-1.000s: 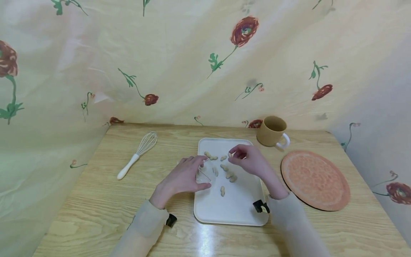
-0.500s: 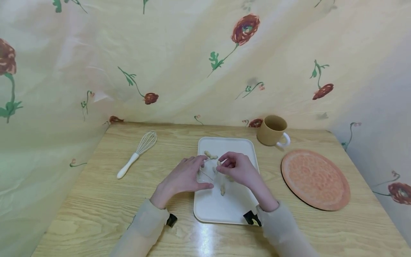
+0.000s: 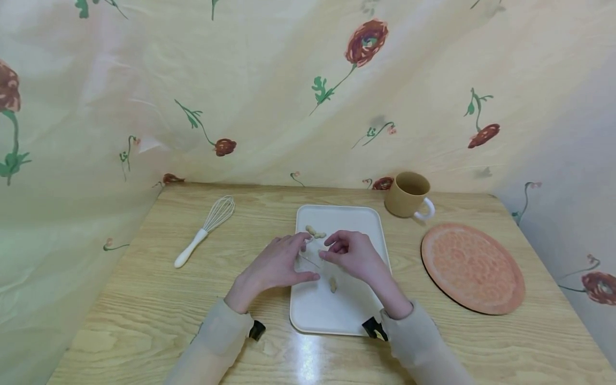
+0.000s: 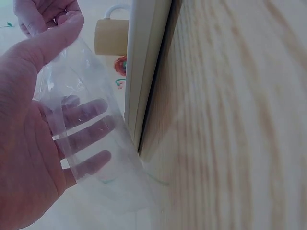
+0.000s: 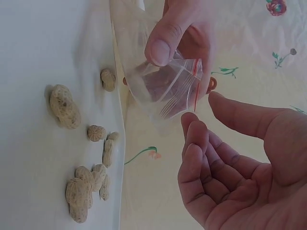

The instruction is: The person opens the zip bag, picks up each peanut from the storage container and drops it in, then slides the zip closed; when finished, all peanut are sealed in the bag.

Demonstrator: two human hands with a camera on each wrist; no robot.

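Note:
In the head view my left hand [image 3: 276, 263] holds a clear zip bag [image 5: 165, 88] over the left part of a white tray [image 3: 339, 318]. The thumb presses the bag near its red-striped mouth, as the right wrist view shows. My right hand [image 3: 357, 258] is close to that mouth, its thumb and fingertips apart and nothing visible between them. Several unshelled peanuts [image 5: 64, 106] lie on the tray. One peanut [image 3: 333, 285] sits toward the tray's front, and a small group lies behind my hands. My right hand hides others in the head view.
A white-handled whisk [image 3: 204, 231] lies to the left on the wooden table [image 3: 159, 315]. Behind the tray on the right stands a tan mug [image 3: 406, 197] with a white handle. An orange round mat [image 3: 474, 269] lies on the right. Flowered cloth [image 3: 269, 96] hangs behind.
My right hand has moved left and toward me, from the tray's right side to the bag mouth. The peanut it pinched no longer shows in its fingers. My left hand has stayed in place.

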